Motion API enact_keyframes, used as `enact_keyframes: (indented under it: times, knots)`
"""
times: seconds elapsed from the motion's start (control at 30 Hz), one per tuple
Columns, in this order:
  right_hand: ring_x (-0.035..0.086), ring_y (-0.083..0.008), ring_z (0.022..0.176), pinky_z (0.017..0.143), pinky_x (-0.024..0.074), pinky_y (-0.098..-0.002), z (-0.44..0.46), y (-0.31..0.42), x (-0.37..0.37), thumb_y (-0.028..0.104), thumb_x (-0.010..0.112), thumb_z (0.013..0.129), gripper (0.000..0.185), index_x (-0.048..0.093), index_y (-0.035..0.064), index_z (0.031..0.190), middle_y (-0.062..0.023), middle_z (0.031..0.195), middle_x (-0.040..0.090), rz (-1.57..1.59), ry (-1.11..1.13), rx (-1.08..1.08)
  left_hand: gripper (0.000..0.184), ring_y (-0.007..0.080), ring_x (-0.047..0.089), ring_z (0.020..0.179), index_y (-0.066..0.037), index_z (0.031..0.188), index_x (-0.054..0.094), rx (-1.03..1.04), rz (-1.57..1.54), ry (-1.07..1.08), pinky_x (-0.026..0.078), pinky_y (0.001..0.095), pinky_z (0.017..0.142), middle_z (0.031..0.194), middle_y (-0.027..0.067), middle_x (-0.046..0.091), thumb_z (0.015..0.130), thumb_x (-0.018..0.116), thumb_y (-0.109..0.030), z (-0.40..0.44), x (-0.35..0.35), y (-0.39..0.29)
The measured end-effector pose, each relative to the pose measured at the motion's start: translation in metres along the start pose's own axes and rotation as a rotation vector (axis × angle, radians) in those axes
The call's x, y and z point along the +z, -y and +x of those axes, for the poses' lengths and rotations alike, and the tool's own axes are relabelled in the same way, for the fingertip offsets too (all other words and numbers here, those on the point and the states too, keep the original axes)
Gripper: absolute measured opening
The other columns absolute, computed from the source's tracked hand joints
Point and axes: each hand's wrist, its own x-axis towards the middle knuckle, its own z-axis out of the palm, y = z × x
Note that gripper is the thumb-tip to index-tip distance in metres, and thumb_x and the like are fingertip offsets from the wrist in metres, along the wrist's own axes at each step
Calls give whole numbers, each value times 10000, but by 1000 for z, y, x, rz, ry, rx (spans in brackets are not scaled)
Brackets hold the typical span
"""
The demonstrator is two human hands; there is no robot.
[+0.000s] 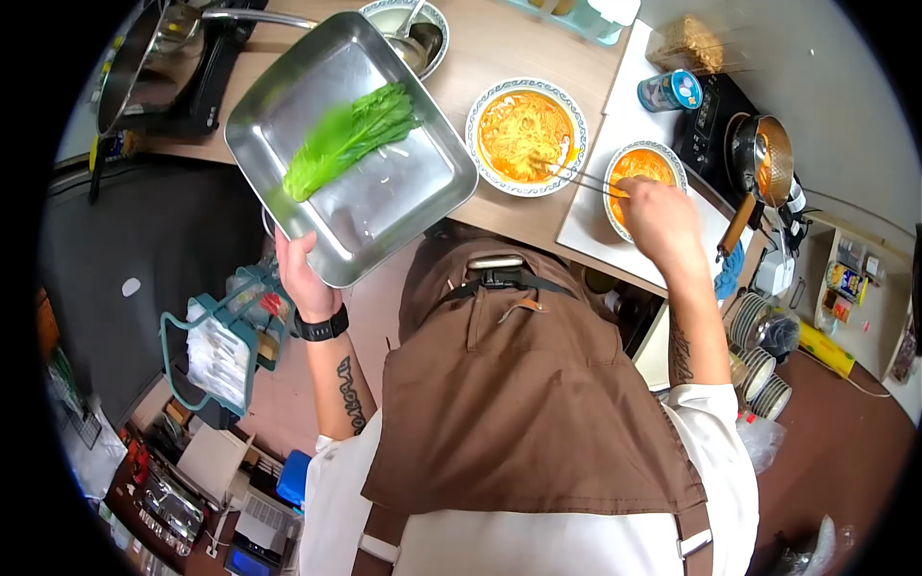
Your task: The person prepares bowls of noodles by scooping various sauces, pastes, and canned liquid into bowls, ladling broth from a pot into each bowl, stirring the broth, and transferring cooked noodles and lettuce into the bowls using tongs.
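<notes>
My left hand [300,278] grips the near rim of a rectangular metal tray [331,82], which is raised and tilted over the counter's left part. In the tray lie green lettuce leaves [351,139], partly blurred, and a few pale scraps. My right hand [663,221] is closed around thin dark chopsticks [588,180], whose tips reach left to a patterned bowl [473,144] of noodles [523,130] in orange-red soup. Directly under the right hand stands a second patterned bowl [680,173] with orange-red soup [642,168]; my fingers partly hide it.
At the top, behind the tray, a bowl [444,19] holds a ladle [413,50]. A blue can [669,91] stands beside the black cooktop [709,120]. On the right is a small pan [776,158] with a wooden handle. A large pan [120,77] sits far left.
</notes>
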Motion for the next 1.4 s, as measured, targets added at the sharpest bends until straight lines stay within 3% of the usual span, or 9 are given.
enact_keyframes:
  times: [0.17,0.2,0.47,0.57,0.7,0.8,0.93,1.1,1.4]
  knots:
    - [701,-337,822,732,546,-464,-4,-2,6,129,508,887,186,671,47,925,-151,902,704,-11,-74,6,615,214,569,1153,19,1454,416,-11,39,29,445,326,998,1311,121,557,851,481,-83,-1,8,-10]
    - [691,-332,892,798,540,-447,-9,4,-16,189,586,918,221,676,79,1088,-136,988,706,-11,54,99,619,213,565,1156,20,1456,414,0,44,29,441,325,1002,1311,120,556,850,482,-85,2,10,-10]
    - [684,-360,858,781,536,-456,14,4,20,175,585,920,243,674,61,1115,-149,969,695,31,-46,96,620,212,539,1177,27,1437,425,-24,90,78,400,327,1037,1315,112,551,834,494,-98,-3,6,-4]
    - [694,-348,794,720,541,-465,1,10,7,142,541,897,170,661,42,967,-160,887,694,63,-143,124,618,209,536,1175,29,1434,430,-29,131,87,393,325,1041,1321,107,552,832,494,-93,-3,-2,4]
    - [693,-351,839,755,540,-469,1,11,11,178,581,901,209,672,45,1035,-152,924,696,68,-59,86,615,193,537,1173,42,1428,432,-35,196,119,391,307,1039,1308,113,563,826,487,-70,-4,1,2]
    - [679,-351,893,799,531,-458,-20,12,-43,182,608,906,245,678,67,1111,-147,1030,699,148,-70,150,591,169,551,1143,47,1402,447,-33,223,127,410,288,1014,1274,101,580,816,473,-28,-6,8,-2]
    - [663,-340,840,745,522,-439,-30,22,-82,118,654,880,257,679,74,1132,-129,940,679,301,-117,-19,461,131,550,1033,36,1275,506,19,337,244,431,271,946,1147,69,594,818,495,-21,-6,16,-5]
    - [655,-318,811,700,525,-425,-7,62,-70,125,668,864,257,679,71,1115,-104,885,652,287,-189,-343,489,143,576,987,36,1295,498,-7,383,331,470,284,884,1128,99,613,816,532,-58,-7,24,-2]
    - [650,-332,746,668,515,-396,-12,45,-80,61,651,871,208,697,51,1073,-127,843,661,421,-241,-252,536,193,618,1019,63,1334,455,-10,445,354,498,324,889,1169,158,626,828,551,-87,-11,32,-8]
